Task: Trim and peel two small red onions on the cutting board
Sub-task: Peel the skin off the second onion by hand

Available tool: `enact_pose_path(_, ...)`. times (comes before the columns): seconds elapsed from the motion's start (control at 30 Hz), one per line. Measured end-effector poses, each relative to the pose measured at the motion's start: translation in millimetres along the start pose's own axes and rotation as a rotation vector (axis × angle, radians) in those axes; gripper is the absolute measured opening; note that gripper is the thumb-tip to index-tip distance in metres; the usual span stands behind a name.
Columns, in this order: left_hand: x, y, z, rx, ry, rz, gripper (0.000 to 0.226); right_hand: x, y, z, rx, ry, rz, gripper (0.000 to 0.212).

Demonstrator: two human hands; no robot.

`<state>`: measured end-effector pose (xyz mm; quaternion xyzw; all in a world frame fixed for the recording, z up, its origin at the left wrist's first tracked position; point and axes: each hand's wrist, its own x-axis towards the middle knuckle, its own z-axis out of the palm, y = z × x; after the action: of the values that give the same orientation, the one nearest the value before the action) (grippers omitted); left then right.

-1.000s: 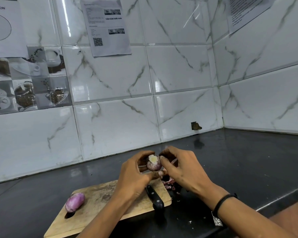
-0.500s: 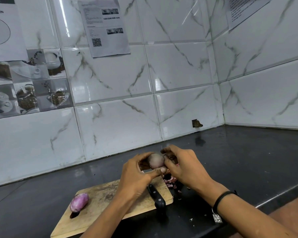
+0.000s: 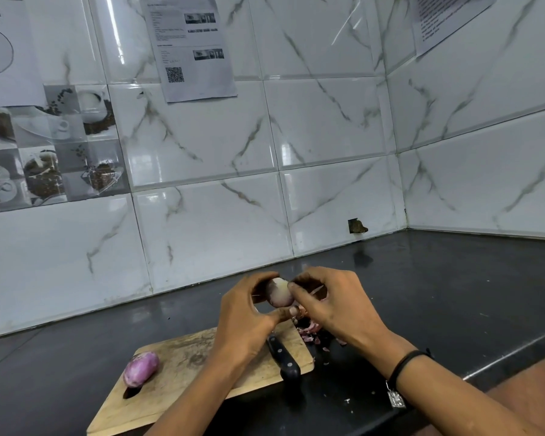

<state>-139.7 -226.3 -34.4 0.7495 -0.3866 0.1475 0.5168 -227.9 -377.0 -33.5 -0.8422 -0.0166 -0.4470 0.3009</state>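
Note:
Above the far right corner of the wooden cutting board [image 3: 177, 385], my left hand [image 3: 249, 322] holds a small, pale, mostly peeled onion [image 3: 279, 292] between thumb and fingers. My right hand [image 3: 334, 305] pinches at the onion's right side, with a thin strip of skin showing by its fingers. A second onion [image 3: 140, 369], purple and peeled, lies on the board's left end. A black-handled knife [image 3: 283, 357] lies on the board's right end, its blade hidden under my left hand.
Purple onion skins [image 3: 309, 333] are piled on the black counter [image 3: 453, 294] just right of the board. White marble tiles form a wall corner behind, with papers [image 3: 195, 48] taped on them. The counter's front edge runs at the lower right.
The onion has been turned in my fingers: its pale cut end faced me a second ago, and now its side shows. Both hands stay together above the board.

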Motion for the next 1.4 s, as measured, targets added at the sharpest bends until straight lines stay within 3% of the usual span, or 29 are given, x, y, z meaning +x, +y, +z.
enact_pose_path(0.3,-0.8,0.8,1.6,0.045,-0.046,0.042,0.055,-0.6,0.6,6.3,-0.188,-0.088,0.087,0.017)
enact_pose_path(0.47,0.0,1.8,-0.4,0.001,-0.035,0.015,0.055,0.5,5.7,3.5,-0.181,-0.009,0.125,0.015)
enact_pose_path(1.03,1.3,-0.1,0.4,-0.018,0.000,0.036,0.053,-1.2,-3.2,0.6,-0.130,0.017,-0.103,0.018)
enact_pose_path(1.4,0.8,-0.6,-0.6,-0.008,-0.037,0.037,0.056,-0.8,1.1,4.2,-0.267,-0.069,0.061,0.015)
